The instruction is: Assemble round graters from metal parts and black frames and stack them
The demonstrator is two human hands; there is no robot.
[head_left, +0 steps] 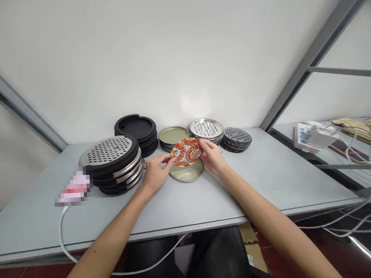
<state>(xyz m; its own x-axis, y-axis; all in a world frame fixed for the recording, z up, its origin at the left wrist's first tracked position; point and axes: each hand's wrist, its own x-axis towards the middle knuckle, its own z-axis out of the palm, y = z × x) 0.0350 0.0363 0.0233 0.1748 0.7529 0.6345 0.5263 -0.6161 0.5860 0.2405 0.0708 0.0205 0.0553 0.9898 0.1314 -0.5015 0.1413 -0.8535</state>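
Both my hands hold a round disc with a red and orange pattern (186,152), tilted up above the table. My left hand (155,172) pinches its left edge. My right hand (213,156) grips its right edge. Right below the disc a shallow metal lid (187,174) lies flat on the grey table (268,180). Behind it stands a low stack of gold-coloured lids (173,137).
At the left is a stack of black rings with a perforated metal plate (112,159) on top. Behind stand black round lids (135,131) and two stacks of perforated metal discs (206,129) (237,138). A white cable (66,240) hangs over the front edge. Another bench with cables stands at right.
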